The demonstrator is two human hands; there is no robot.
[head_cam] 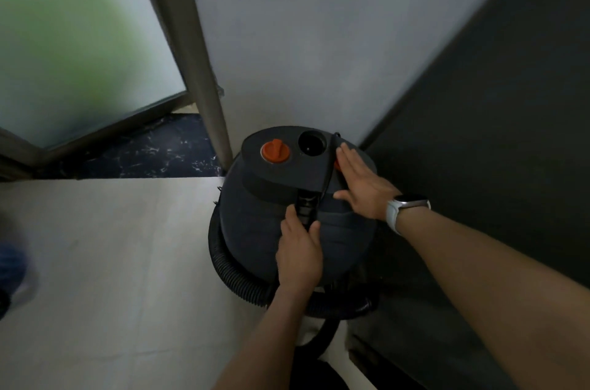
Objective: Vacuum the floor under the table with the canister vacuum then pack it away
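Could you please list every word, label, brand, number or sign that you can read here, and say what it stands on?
None can be read.
Canister vacuum: no brand or label shows on its dark body or lid.
Orange knob: no markings legible.
Watch: face dark and angled away, nothing readable.

Both forearms bare, no sleeves showing anywhere in shot. On the right wrist sits a smartwatch w/ a pale grey-white rubbery strap and a dark rectangular glossy face (407, 206), strap wrapping round the wrist's underside. Left hand (300, 254) & right hand (364, 180): no gloves, no rings visible.
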